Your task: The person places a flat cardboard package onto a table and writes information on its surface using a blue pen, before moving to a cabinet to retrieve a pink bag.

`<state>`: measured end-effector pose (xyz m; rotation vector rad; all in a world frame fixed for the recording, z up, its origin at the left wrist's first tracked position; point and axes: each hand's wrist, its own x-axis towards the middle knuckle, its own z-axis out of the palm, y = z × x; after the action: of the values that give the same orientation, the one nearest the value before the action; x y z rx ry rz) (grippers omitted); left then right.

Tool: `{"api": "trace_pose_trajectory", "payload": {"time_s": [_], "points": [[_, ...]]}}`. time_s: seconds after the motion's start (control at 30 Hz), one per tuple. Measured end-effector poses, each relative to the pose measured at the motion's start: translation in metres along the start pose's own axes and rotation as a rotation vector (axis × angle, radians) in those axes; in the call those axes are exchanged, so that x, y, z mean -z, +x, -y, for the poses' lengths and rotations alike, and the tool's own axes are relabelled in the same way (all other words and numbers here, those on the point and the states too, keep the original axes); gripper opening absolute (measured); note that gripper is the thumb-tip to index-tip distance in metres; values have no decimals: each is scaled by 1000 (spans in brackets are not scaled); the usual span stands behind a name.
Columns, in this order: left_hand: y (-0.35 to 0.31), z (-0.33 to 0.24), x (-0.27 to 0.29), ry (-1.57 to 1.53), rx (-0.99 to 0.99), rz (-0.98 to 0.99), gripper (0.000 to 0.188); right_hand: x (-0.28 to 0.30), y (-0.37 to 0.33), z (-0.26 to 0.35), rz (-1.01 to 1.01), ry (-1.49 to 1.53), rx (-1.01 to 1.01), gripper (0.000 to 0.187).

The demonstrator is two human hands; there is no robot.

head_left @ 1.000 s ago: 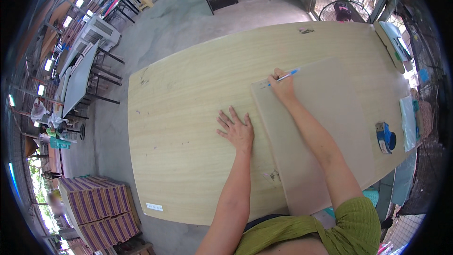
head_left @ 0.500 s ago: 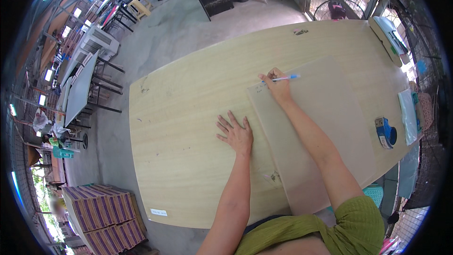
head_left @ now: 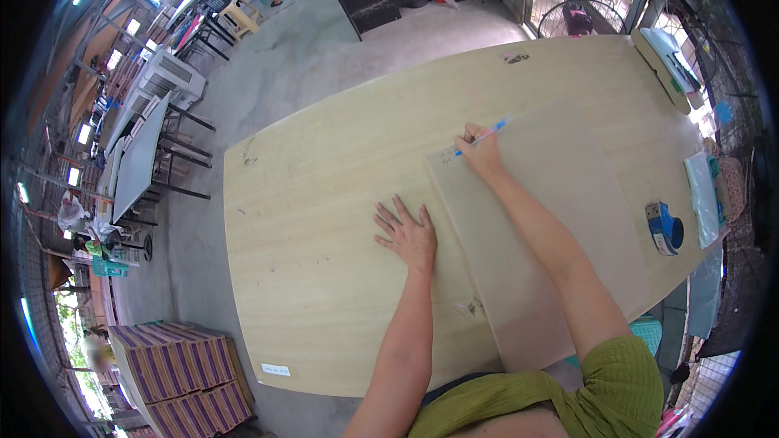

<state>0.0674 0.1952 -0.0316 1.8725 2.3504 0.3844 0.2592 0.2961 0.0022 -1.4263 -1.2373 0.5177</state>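
While our right hand (head_left: 482, 154) curls its fingers around a blue and white pen (head_left: 497, 126), the pen's tip points at the brown sheet (head_left: 584, 195) under these fingers, just beside small dark marks (head_left: 446, 156); we cannot tell whether it touches. Our left hand (head_left: 411, 240) lies palm down on the table (head_left: 324, 195), fingers spread, with the edge of the sheet near its thumb.

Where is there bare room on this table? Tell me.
Biggest patch: the table between the left hand and the left edge. Another: between the brown sheet and the far edge. Crowded: the right edge, with a blue item and plastic packet, and the sheet's far-left corner, by the right hand and pen.
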Motion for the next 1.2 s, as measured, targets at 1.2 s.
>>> {"api": "trace_pose_trajectory", "payload": {"time_s": [1.2], "points": [[-1,-2,-1,6,6,42,69,-1,-6,7,40,-44,25,22]]}}
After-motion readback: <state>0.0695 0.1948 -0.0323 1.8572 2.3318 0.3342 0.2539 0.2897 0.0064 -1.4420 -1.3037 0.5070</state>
